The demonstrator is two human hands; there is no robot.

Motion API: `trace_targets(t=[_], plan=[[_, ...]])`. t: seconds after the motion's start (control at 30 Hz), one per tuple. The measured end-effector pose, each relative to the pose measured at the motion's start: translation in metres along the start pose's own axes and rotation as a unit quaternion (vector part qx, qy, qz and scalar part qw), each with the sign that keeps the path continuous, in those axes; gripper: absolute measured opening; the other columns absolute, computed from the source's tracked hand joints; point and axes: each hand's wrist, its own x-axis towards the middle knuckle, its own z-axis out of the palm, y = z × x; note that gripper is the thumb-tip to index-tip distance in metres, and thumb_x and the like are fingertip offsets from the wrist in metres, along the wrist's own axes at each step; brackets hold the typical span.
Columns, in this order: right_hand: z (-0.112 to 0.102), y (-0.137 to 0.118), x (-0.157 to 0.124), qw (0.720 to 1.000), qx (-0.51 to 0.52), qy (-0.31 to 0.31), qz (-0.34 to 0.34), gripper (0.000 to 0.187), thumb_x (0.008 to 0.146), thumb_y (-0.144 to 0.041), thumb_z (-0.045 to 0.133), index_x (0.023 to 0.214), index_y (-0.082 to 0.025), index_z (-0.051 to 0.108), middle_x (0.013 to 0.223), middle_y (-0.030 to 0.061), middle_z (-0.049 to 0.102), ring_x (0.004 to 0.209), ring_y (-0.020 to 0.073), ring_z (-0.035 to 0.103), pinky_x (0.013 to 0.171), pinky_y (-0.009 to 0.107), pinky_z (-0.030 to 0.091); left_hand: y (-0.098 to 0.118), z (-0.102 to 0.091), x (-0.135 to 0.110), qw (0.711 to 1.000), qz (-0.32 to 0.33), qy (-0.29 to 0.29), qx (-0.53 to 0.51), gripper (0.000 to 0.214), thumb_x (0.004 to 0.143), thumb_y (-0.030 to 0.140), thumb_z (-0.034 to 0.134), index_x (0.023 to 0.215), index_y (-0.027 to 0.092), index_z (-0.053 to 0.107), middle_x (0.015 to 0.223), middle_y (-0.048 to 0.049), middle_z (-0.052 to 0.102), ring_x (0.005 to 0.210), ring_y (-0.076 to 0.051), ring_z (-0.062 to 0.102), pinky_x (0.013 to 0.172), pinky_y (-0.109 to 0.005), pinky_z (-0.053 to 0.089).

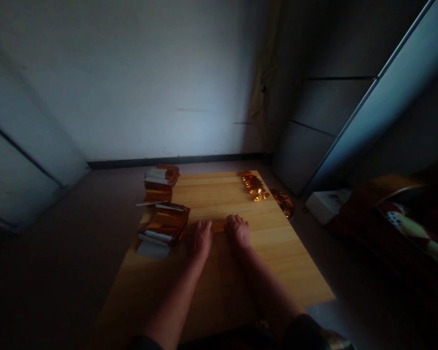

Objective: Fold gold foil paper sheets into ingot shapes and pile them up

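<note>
Near the middle of the wooden table [277, 253], a narrow strip of gold foil paper [218, 227] lies flat between my hands. My left hand [200, 238] is closed at its left end, fingers bent down onto it. At the right end, my right hand [238, 232] is closed in the same way, with curled fingers pressing on the paper. The undersides of the fingers are hidden. To the left of my left hand sits a stack of gold foil sheets [168, 218] with white edges. Behind it is another stack of foil sheets [158, 192].
A row of folded gold foil pieces [253, 185] stands at the table's far right corner. More shiny foil pieces [282, 203] are heaped beyond the right edge. A white box [326, 204] rests on the floor, near a wooden-armed seat [397, 187]. The wall [160, 87] is behind.
</note>
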Motion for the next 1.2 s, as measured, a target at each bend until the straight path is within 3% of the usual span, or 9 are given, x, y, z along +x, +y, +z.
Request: trace_targets(t=[0.23,0.33,0.43,0.53,0.73,1.0,1.2], plan=[[-0.004,-0.005,0.001,0.995,-0.014,-0.020,-0.100,0.020,0.091,-0.021,0.042,0.091,-0.022,0.061,0.096,0.0061,0.059,0.083,0.0161,0.055,0.066,0.025,0.035,0.002,-0.002,0.003,0.999,0.034,-0.004,-0.004,0.030,0.086,0.013,0.034,0.089,0.019,0.063,0.092,-0.0104,0.059,0.092,-0.025,0.052,0.076,-0.036,0.040],[-0.007,-0.012,0.003,0.998,0.012,-0.050,-0.043,0.021,0.091,-0.020,0.041,0.091,-0.022,0.062,0.093,0.0047,0.061,0.071,0.0130,0.057,0.058,0.024,0.034,0.001,0.000,0.005,0.999,0.044,-0.025,0.017,0.031,0.087,0.010,0.032,0.091,0.018,0.062,0.091,-0.0097,0.061,0.089,-0.023,0.054,0.075,-0.035,0.040],[-0.012,-0.016,0.004,0.997,0.038,-0.068,0.012,0.019,0.088,-0.023,0.045,0.091,-0.022,0.063,0.093,0.0047,0.062,0.073,0.0136,0.060,0.058,0.023,0.035,-0.002,0.004,0.005,0.999,0.041,-0.020,0.016,0.028,0.086,0.011,0.033,0.093,0.017,0.060,0.089,-0.0087,0.063,0.087,-0.021,0.056,0.074,-0.033,0.040],[-0.017,-0.018,0.003,0.995,0.056,-0.079,0.028,0.013,0.084,-0.029,0.053,0.091,-0.022,0.063,0.094,0.0042,0.062,0.077,0.0149,0.061,0.059,0.023,0.036,-0.004,0.006,0.005,0.999,0.038,-0.017,-0.003,0.022,0.086,0.016,0.039,0.092,0.016,0.060,0.088,-0.0093,0.063,0.087,-0.022,0.057,0.073,-0.032,0.040],[-0.017,-0.018,0.002,0.993,0.073,-0.084,0.037,0.026,0.076,-0.043,0.065,0.089,-0.021,0.060,0.093,0.0034,0.060,0.076,0.0139,0.059,0.059,0.022,0.036,-0.004,0.003,0.004,0.999,0.032,-0.020,-0.029,0.017,0.086,0.025,0.043,0.090,0.017,0.058,0.090,-0.0092,0.063,0.088,-0.023,0.057,0.074,-0.033,0.038],[-0.012,-0.015,0.010,0.990,0.090,-0.091,0.058,0.019,0.072,-0.029,0.067,0.089,-0.020,0.063,0.094,0.0043,0.063,0.078,0.0147,0.060,0.059,0.022,0.036,-0.005,0.000,0.004,0.998,0.020,-0.025,-0.049,0.018,0.085,0.029,0.047,0.094,0.017,0.058,0.092,-0.0084,0.063,0.088,-0.022,0.057,0.074,-0.032,0.038],[-0.012,0.001,0.014,0.987,0.125,-0.083,0.050,0.017,0.069,-0.011,0.061,0.083,-0.017,0.067,0.085,0.0045,0.067,0.075,0.0132,0.060,0.062,0.019,0.039,-0.008,-0.002,0.006,0.994,0.023,-0.043,-0.095,0.014,0.085,0.020,0.046,0.090,0.018,0.060,0.090,-0.0069,0.064,0.088,-0.018,0.058,0.075,-0.029,0.039]])
